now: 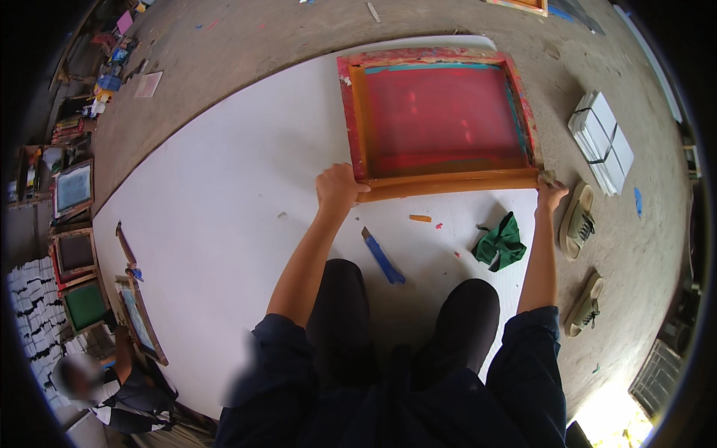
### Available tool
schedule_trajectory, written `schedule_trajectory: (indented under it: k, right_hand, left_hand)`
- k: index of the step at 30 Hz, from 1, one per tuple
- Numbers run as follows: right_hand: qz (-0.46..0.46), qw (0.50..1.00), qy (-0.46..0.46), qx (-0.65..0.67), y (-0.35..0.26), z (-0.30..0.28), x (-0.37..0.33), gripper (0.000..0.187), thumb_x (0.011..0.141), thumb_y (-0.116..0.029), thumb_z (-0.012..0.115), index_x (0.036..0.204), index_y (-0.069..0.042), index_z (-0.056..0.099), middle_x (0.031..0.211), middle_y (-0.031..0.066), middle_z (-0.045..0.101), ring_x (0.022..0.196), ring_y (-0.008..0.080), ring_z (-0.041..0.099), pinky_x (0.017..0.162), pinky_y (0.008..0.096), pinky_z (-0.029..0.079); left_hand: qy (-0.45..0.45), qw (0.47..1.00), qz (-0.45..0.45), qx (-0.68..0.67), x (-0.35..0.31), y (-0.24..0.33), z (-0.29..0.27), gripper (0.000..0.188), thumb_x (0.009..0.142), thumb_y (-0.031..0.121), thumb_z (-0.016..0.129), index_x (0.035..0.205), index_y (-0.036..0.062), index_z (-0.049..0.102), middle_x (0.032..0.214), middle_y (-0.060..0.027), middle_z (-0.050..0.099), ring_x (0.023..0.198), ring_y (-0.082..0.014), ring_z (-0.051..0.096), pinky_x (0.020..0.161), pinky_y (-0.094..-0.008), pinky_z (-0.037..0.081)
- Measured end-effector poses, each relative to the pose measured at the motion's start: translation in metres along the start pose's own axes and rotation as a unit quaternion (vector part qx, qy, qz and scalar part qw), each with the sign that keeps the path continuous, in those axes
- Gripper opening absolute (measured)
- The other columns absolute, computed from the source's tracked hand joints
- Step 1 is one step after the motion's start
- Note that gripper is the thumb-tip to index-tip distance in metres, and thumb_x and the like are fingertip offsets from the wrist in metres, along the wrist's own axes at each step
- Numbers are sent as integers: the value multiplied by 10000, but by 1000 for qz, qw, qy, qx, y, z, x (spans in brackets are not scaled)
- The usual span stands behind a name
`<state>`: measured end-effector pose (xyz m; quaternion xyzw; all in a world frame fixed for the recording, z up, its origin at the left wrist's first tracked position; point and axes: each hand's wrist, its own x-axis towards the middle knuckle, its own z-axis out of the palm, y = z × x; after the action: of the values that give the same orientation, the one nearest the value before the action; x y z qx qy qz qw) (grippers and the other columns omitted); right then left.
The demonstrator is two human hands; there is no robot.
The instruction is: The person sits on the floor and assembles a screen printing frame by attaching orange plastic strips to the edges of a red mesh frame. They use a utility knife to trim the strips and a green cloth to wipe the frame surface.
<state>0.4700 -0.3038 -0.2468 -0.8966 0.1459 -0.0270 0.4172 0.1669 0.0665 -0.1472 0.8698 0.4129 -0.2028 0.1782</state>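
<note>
A screen-printing frame [441,116] with red mesh and paint-stained wooden edges lies on the white sheet in front of me. Along its near side runs a strip of brown tape [448,184], stretched straight. My left hand [340,187] is closed at the left end of the tape, thumb toward the frame's near left corner. The other end is gripped by my right hand [551,193] at the near right corner, partly hiding what is in its fingers. Closer to me lie a blue utility knife [384,257], a crumpled green cloth [500,243] and a small brown tape scrap [420,218].
My knees rest on the white sheet [224,164]. To the right are a strapped white stack [602,142] and two shoes [577,222]. Another person [127,381] sits at the lower left beside a framed screen [140,317]. More frames [73,188] stand along the left.
</note>
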Motion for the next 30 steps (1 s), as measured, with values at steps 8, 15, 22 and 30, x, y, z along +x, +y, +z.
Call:
schedule_trajectory:
  k: [8, 15, 22, 30]
  right_hand:
    - [-4, 999, -10, 41, 9, -5, 11, 667, 663, -295, 801, 1114, -84, 357, 1035, 195, 603, 935, 293, 613, 850, 389, 464]
    - [28, 995, -44, 81, 5, -4, 12, 704, 639, -244, 821, 1128, -74, 345, 1016, 183, 599, 872, 251, 619, 795, 356, 479]
    - [38, 992, -78, 94, 10, 0, 12, 768, 623, -218, 841, 1158, -24, 326, 1048, 181, 527, 882, 232, 578, 771, 350, 477]
    - [-16, 981, 81, 175, 37, -40, 3, 487, 793, -172, 717, 1111, 16, 399, 1074, 171, 515, 935, 261, 555, 829, 376, 451]
  left_hand:
    - [-19, 987, 130, -88, -5, -38, -1, 427, 752, 469, 656, 619, 67, 608, 555, -69, 596, 585, -252, 609, 555, -356, 462]
    - [11, 994, 96, 41, -2, -26, 9, 435, 750, 508, 662, 665, 81, 669, 592, -79, 616, 629, -248, 627, 567, -368, 475]
    - [34, 994, 78, 71, 3, -33, 19, 532, 709, 607, 635, 676, 78, 673, 597, -74, 618, 630, -236, 630, 547, -357, 473]
    - [35, 995, 98, 7, 6, -13, 23, 521, 728, 585, 648, 646, 71, 623, 552, -53, 599, 581, -223, 624, 551, -355, 475]
